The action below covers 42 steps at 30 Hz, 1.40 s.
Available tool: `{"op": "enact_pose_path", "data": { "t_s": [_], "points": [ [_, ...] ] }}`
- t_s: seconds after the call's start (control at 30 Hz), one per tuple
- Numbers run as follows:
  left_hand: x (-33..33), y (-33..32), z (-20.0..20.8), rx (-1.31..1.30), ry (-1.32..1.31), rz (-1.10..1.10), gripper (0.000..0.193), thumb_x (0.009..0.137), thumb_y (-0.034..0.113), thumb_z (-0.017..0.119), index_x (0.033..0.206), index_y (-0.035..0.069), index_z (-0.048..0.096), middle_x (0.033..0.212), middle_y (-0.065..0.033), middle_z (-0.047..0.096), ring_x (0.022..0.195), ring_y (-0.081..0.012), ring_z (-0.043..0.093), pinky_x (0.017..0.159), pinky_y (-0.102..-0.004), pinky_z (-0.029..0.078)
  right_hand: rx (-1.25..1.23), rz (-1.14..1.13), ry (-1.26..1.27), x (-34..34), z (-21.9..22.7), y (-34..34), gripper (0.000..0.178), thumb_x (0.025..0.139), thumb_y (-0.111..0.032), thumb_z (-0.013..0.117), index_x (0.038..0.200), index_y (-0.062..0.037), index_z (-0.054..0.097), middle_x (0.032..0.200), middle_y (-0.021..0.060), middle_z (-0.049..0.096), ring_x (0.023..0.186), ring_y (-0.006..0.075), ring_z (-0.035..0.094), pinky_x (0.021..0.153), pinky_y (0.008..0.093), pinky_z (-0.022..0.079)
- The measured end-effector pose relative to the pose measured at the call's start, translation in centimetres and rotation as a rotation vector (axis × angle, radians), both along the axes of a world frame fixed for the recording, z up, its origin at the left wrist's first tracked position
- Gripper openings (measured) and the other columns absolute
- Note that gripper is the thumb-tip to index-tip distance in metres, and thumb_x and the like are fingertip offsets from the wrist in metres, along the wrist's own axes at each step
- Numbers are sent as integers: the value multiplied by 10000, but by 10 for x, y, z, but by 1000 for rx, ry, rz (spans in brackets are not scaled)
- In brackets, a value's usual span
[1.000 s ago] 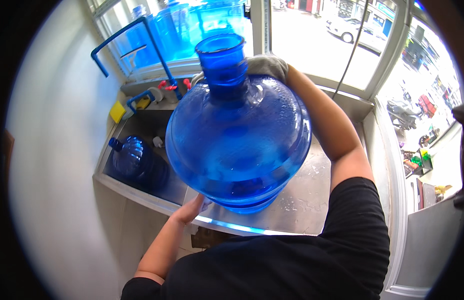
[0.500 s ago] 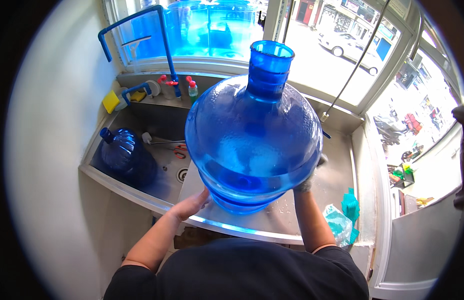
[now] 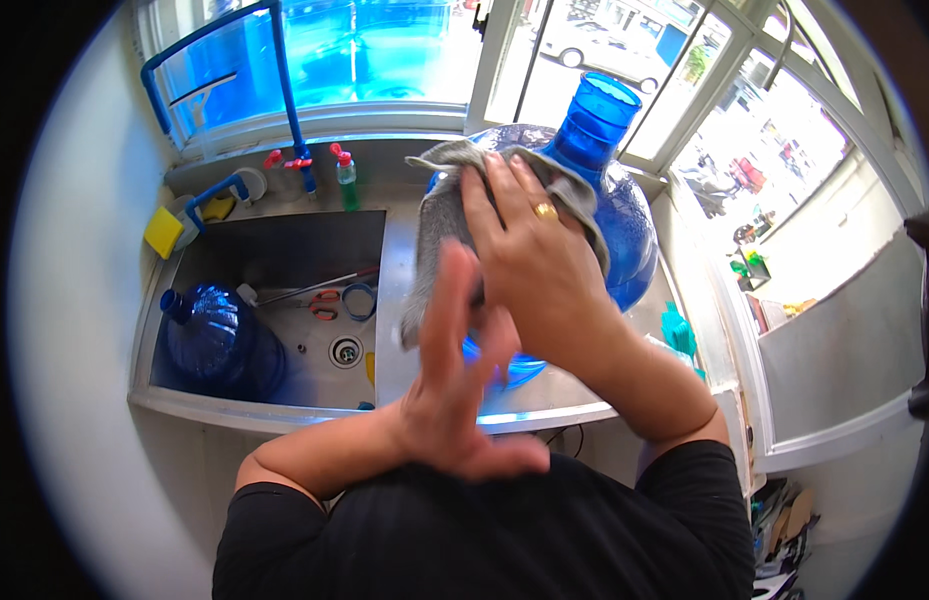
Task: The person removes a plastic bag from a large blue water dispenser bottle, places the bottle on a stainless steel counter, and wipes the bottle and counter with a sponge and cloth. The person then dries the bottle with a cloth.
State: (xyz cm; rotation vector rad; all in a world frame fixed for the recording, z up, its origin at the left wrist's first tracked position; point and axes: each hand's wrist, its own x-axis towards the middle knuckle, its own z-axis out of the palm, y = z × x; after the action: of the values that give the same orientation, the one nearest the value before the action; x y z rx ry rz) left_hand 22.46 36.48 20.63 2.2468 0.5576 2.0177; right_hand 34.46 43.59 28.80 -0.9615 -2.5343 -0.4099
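Large blue translucent plastic water jug (image 3: 624, 215) tilted on the steel desk (image 3: 569, 385) just right of the sink (image 3: 284, 300), under a grey cloth (image 3: 439, 225) pressed on by the right hand (image 3: 529, 255), fingers spread flat. Left hand (image 3: 459, 385) open, fingers together, in front of the jug's base; contact not discernible. Two blue jugs in all, the second jug (image 3: 219, 340) lying in the sink; one cloth; first jug's lower body hidden behind both hands.

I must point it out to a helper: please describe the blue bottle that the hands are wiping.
On the steel counter right of the sink stands a large blue water bottle. The right hand presses a grey cloth on it. The other blue bottle lies inside the sink.
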Motion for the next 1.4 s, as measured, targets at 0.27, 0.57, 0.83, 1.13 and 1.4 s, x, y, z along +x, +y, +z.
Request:
{"op": "enact_pose_path", "data": {
  "t_s": [0.27, 0.57, 0.83, 1.13, 1.4],
  "points": [
    [-68, 125, 26, -642, 245, -15, 800, 933, 631, 446, 1542, 144, 266, 1579, -296, 112, 1471, -445, 120, 1168, -454, 203, -324, 340, 269, 46, 61, -27, 637, 771, -229, 786, 1316, 5, 555, 1412, 239, 476, 1337, 345, 456, 1074, 400, 403],
    [-10, 300, 100, -654, 900, -572, 393, 1011, 174, 371, 1331, 38, 556, 1336, -174, 578, 1192, -309, 585, 1096, -388, 410, 253, 60, 1125, 48, -35, 5, 341, 941, -238, 632, 1172, 13, 657, 1193, 179, 625, 1130, 272, 588, 986, 359, 440],
    [-21, 345, -53, -1147, 53, -774, 399, 1017, 168, 368, 1322, -28, 534, 1347, -219, 540, 1245, -329, 527, 1109, -412, 352, 139, 31, 1098, 54, -31, -1, 343, 963, -258, 585, 1159, 14, 659, 1143, 162, 643, 1073, 249, 608, 942, 335, 454],
    [-21, 105, -249, -473, 16, 214, 365, 991, 103, 422, 1307, -51, 522, 1332, -204, 540, 1238, -340, 512, 1092, -414, 350, 192, 39, 1028, 50, -28, -3, 441, 972, -363, 534, 1127, 30, 661, 1106, 181, 660, 1050, 287, 625, 927, 352, 465],
    [-61, 176, -28, -275, 32, -79, 524, 848, 320, 650, 1272, 17, 596, 1325, -187, 566, 1235, -356, 512, 1085, -408, 349, 122, 27, 1060, 54, -34, 3, 451, 1024, -342, 429, 1132, 23, 671, 1143, 156, 652, 1117, 257, 585, 1006, 358, 412]
  ]
}}
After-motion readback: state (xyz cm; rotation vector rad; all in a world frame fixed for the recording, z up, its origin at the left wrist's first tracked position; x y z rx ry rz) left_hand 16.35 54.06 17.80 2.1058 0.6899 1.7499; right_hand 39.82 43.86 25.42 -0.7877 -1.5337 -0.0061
